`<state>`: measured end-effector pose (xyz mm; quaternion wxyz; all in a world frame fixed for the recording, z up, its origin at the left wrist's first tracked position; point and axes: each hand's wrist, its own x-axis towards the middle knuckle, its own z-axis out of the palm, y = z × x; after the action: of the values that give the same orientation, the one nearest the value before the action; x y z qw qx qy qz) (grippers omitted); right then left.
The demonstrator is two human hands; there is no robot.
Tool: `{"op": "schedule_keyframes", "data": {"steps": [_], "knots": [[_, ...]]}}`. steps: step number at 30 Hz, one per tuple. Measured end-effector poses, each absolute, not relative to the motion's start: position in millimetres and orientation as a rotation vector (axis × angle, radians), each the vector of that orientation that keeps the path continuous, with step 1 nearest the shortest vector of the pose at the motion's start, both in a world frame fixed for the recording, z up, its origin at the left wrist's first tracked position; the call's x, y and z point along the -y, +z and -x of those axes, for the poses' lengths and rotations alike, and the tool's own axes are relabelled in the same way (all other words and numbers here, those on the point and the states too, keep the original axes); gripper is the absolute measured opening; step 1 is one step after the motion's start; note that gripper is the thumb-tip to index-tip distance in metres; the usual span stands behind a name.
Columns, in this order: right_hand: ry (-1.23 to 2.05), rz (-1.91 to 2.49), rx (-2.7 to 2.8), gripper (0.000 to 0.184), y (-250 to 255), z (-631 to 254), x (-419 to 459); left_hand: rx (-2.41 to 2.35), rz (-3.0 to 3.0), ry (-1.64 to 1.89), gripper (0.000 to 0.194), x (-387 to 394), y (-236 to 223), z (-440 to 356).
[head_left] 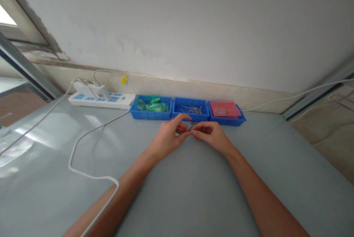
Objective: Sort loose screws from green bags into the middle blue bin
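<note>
My left hand (169, 134) and my right hand (211, 136) meet fingertip to fingertip, just in front of the middle blue bin (177, 112). Thumb and fingers of both are pinched together, and what they hold is too small and too hidden to name. A few thin dark metal pieces (194, 123) show just beyond the fingertips; whether they are held or lie on the table, I cannot tell. In the middle bin lie several slim silver screws or nails (195, 110).
Left of it a blue bin (151, 116) contains green plastic packets (155, 107); the right blue bin (228, 121) has red plastic sheets or bags (225, 109). A white power strip (118, 100) with plugged chargers stands against the wall. Its white cable (83, 173) crosses the grey table (177, 192) and my left forearm.
</note>
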<state>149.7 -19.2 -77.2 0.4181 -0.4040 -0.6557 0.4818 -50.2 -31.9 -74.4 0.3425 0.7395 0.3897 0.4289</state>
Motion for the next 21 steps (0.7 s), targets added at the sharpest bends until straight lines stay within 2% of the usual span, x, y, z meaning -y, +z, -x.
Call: {"op": "schedule_keyframes", "data": {"steps": [3,6,8,11,17,21], "knots": [[1.193,1.035,1.567,0.029,-79,-150,16,-0.999,-1.978,1.152,0.035,31,-75,50],[1.095,1.06,1.43,0.031,-79,-150,12,-1.162,-2.109,1.181,0.026,31,-76,51],[1.019,1.098,1.322,0.034,-79,-149,10,-1.271,-2.269,1.107,0.02,31,-77,51],[0.96,1.146,1.229,0.036,-79,-147,9,-1.207,-2.557,0.891,0.026,32,-81,50],[0.921,1.055,1.31,0.031,-79,-143,11,-1.072,-2.76,0.698,0.032,34,-85,44],[0.835,1.032,1.503,0.044,-79,-145,15,-1.094,-2.734,0.699,0.03,31,-85,43]]}}
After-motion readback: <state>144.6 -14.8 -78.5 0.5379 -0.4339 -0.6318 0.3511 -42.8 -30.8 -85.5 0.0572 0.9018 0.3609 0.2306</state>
